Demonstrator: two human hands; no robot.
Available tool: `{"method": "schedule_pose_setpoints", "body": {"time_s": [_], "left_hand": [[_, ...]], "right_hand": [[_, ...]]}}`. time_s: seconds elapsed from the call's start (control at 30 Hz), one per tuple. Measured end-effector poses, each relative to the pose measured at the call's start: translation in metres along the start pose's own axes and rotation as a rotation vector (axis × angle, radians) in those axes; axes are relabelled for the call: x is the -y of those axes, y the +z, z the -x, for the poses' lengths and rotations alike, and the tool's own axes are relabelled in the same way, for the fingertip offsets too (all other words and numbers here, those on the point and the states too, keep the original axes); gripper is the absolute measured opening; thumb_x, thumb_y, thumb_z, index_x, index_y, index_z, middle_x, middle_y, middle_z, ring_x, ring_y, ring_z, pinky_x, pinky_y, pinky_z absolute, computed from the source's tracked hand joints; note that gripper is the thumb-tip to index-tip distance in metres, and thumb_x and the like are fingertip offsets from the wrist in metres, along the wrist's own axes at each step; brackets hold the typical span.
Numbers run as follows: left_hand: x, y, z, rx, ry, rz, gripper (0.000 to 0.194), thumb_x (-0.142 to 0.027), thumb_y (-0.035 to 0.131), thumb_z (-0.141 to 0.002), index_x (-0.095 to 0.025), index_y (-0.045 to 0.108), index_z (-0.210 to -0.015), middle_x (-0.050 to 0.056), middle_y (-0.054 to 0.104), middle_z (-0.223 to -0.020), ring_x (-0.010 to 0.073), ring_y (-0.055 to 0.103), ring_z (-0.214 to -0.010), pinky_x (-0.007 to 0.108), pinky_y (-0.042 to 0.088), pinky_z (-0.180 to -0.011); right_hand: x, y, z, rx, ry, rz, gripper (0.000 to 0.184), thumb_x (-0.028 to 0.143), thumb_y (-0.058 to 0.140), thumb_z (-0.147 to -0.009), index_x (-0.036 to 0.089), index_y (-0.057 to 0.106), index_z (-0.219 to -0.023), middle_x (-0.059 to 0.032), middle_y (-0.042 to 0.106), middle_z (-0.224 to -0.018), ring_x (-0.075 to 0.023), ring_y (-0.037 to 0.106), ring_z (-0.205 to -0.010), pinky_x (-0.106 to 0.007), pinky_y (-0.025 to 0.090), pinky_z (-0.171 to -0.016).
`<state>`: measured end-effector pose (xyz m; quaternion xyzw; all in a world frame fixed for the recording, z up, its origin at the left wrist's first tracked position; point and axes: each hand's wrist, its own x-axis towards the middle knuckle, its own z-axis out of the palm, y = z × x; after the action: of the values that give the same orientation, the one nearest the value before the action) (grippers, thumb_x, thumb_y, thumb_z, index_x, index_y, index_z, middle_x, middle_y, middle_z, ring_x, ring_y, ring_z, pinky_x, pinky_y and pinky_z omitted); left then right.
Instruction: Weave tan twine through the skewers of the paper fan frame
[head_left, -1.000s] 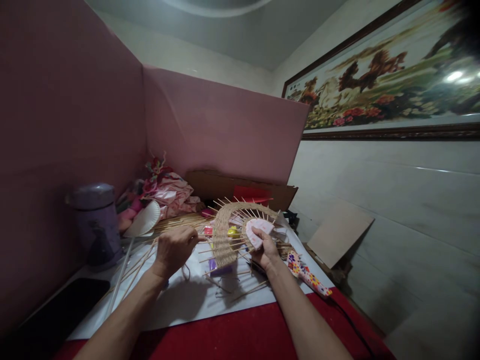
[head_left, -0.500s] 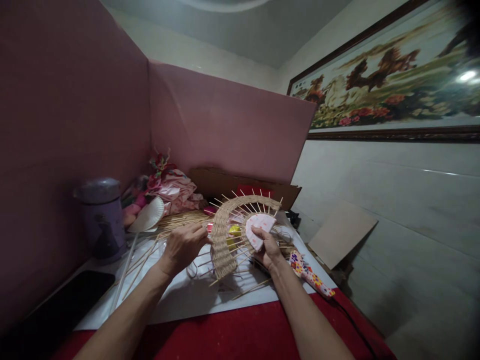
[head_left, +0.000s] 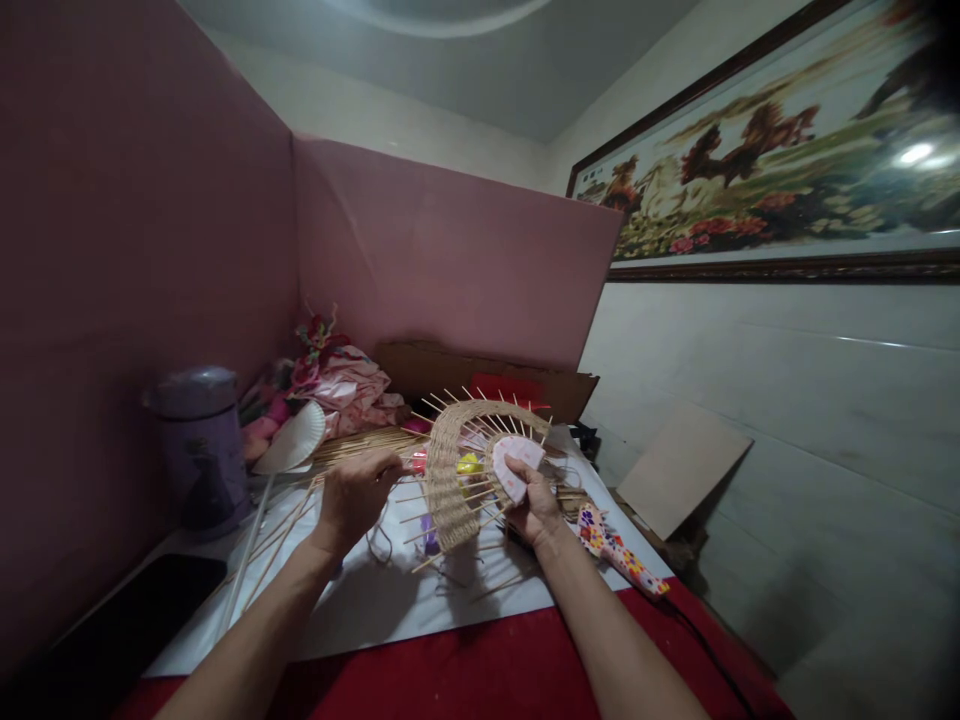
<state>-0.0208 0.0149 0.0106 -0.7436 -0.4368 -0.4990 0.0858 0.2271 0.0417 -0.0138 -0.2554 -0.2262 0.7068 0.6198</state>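
A half-round woven piece [head_left: 448, 478] of tan cord on thin wooden sticks is held upright over the white sheet [head_left: 375, 600]. My right hand [head_left: 531, 505] grips its pink fan-shaped paper hub [head_left: 514, 459], with the fingers closed round it. At the left edge of the weave my left hand [head_left: 356, 495] has its fingers pinched on the tan cord [head_left: 381, 545], which loops down under the hand. Sticks fan out from the hub beyond the woven band.
A lilac lidded jar [head_left: 199, 445] stands at the left by the pink partition. Behind lie a white paper fan [head_left: 292, 438], a bundle of sticks [head_left: 360, 445], pink wrapping [head_left: 345, 385] and a cardboard box [head_left: 480, 372]. A dark phone [head_left: 120, 630] lies front left; a patterned tool [head_left: 619, 555] lies right.
The woven piece has tilted slightly and shifted a little with both hands. My left hand stays at the left edge of the weave, my right hand on the hub.
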Motion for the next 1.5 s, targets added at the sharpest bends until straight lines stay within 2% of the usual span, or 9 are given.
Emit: {"method": "schedule_pose_setpoints", "body": {"time_s": [0.17, 0.4, 0.63, 0.8, 0.93, 1.17, 1.33, 1.4, 1.5], "left_hand": [[0.002, 0.013, 0.005, -0.051, -0.094, 0.164, 0.011, -0.028, 0.064, -0.073, -0.019, 0.067, -0.067, 0.001, 0.067, -0.061, 0.0144, 0.059, -0.057, 0.024, 0.040, -0.057], [0.001, 0.017, 0.006, -0.019, -0.166, 0.313, 0.012, -0.031, 0.068, -0.067, -0.019, 0.069, -0.064, 0.002, 0.068, -0.059, 0.0156, 0.060, -0.056, 0.025, 0.043, -0.054], [-0.001, 0.022, 0.006, 0.053, -0.230, 0.497, 0.014, -0.028, 0.062, -0.070, -0.018, 0.072, -0.070, 0.005, 0.071, -0.067, 0.0163, 0.063, -0.062, 0.026, 0.048, -0.057], [-0.003, 0.022, 0.004, 0.086, -0.303, 0.503, 0.024, -0.035, 0.060, -0.072, -0.014, 0.071, -0.067, 0.006, 0.069, -0.061, 0.0160, 0.061, -0.055, 0.025, 0.046, -0.049], [-0.001, 0.013, 0.002, 0.062, -0.312, 0.386, 0.023, -0.037, 0.063, -0.070, -0.016, 0.070, -0.063, 0.002, 0.066, -0.055, 0.0134, 0.056, -0.050, 0.022, 0.041, -0.047], [0.003, -0.001, 0.000, -0.047, -0.238, 0.107, 0.022, -0.039, 0.066, -0.068, -0.018, 0.069, -0.061, 0.002, 0.064, -0.053, 0.0141, 0.053, -0.051, 0.025, 0.035, -0.054], [0.006, -0.006, 0.000, -0.024, 0.051, -0.237, 0.028, -0.040, 0.060, -0.076, -0.017, 0.063, -0.059, 0.002, 0.062, -0.056, 0.0147, 0.056, -0.056, 0.025, 0.034, -0.057], [0.006, -0.009, -0.002, 0.006, 0.136, -0.276, 0.027, -0.038, 0.059, -0.077, -0.018, 0.061, -0.060, 0.001, 0.063, -0.060, 0.0141, 0.058, -0.060, 0.024, 0.035, -0.059], [0.005, -0.013, -0.004, 0.037, 0.192, -0.286, 0.028, -0.039, 0.058, -0.078, -0.018, 0.059, -0.060, -0.001, 0.061, -0.060, 0.0129, 0.057, -0.059, 0.023, 0.035, -0.059]], "right_hand": [[-0.001, 0.004, 0.004, -0.020, 0.022, -0.048, 0.015, 0.012, 0.057, -0.073, 0.012, 0.061, -0.088, -0.0053, 0.071, -0.070, -0.0189, 0.067, -0.061, -0.032, 0.056, -0.063], [-0.001, 0.008, 0.006, 0.001, 0.026, -0.075, 0.017, 0.011, 0.058, -0.073, 0.011, 0.061, -0.090, -0.0055, 0.071, -0.073, -0.0189, 0.067, -0.062, -0.033, 0.056, -0.064], [0.001, 0.008, 0.008, 0.029, 0.018, -0.087, 0.017, 0.013, 0.059, -0.072, 0.012, 0.060, -0.089, -0.0047, 0.071, -0.070, -0.0195, 0.067, -0.063, -0.034, 0.055, -0.066], [0.003, 0.011, 0.011, 0.054, 0.080, -0.049, 0.017, 0.013, 0.058, -0.072, 0.011, 0.060, -0.089, -0.0060, 0.070, -0.068, -0.0213, 0.067, -0.065, -0.034, 0.055, -0.063], [0.003, 0.011, 0.011, 0.042, 0.089, -0.018, 0.018, 0.011, 0.057, -0.071, 0.011, 0.060, -0.089, -0.0066, 0.070, -0.069, -0.0216, 0.068, -0.066, -0.034, 0.055, -0.062], [0.003, 0.008, 0.007, -0.004, 0.166, 0.030, 0.015, 0.013, 0.055, -0.074, 0.010, 0.059, -0.088, -0.0060, 0.069, -0.063, -0.0199, 0.067, -0.061, -0.031, 0.055, -0.059], [0.004, 0.001, 0.003, -0.013, 0.189, 0.072, 0.014, 0.011, 0.056, -0.072, 0.010, 0.059, -0.086, -0.0055, 0.068, -0.060, -0.0185, 0.066, -0.058, -0.029, 0.055, -0.059], [0.004, -0.003, 0.001, 0.004, 0.211, 0.090, 0.013, 0.012, 0.058, -0.071, 0.008, 0.060, -0.084, -0.0071, 0.068, -0.060, -0.0191, 0.066, -0.057, -0.030, 0.055, -0.058], [0.004, -0.007, -0.001, 0.014, 0.228, 0.116, 0.013, 0.012, 0.060, -0.071, 0.008, 0.060, -0.082, -0.0073, 0.067, -0.058, -0.0189, 0.065, -0.054, -0.030, 0.055, -0.057]]}}
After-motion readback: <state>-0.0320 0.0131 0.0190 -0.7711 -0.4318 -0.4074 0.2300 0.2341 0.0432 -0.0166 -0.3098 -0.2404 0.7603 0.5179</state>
